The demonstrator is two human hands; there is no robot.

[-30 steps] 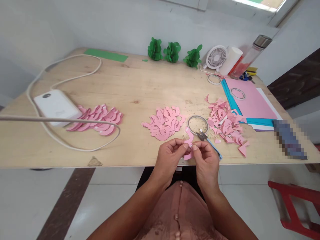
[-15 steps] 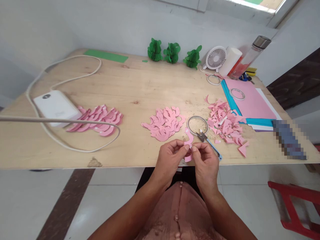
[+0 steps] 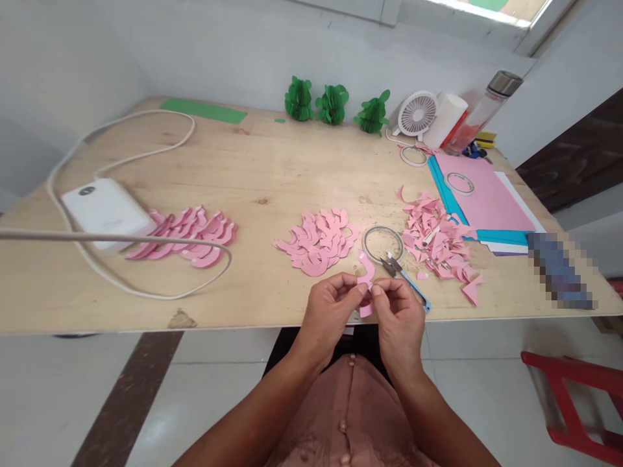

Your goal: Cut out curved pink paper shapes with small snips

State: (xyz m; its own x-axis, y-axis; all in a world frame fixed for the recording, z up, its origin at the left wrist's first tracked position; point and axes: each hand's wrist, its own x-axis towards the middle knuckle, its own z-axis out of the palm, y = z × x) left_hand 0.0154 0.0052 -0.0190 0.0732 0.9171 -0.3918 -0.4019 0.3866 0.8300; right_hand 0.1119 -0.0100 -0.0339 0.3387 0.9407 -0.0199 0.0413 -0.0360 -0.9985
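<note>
Near the table's front edge, my left hand (image 3: 332,311) pinches a curved pink paper piece (image 3: 366,266) with a small white patch at its upper end. Close against it, my right hand (image 3: 400,316) has thumb and forefinger pressed together at the middle of the same piece, on a tiny whitish bit too small to name. Behind my right hand lie thread snips (image 3: 411,283) with a light blue handle, partly covered. A roll of tape (image 3: 383,244) rests just behind them. A pile of curved pink cutouts (image 3: 318,240) is to the left, and pink scraps (image 3: 438,237) are to the right.
A white power bank (image 3: 107,211) with a looping cable and stacked pink pieces (image 3: 195,237) are at left. Green paper figures (image 3: 332,104), a small fan (image 3: 417,115) and a bottle (image 3: 481,113) stand at the back. Coloured sheets (image 3: 496,194) lie at right.
The view has shifted slightly. Both hands hold nearly the same pose on the pink piece.
</note>
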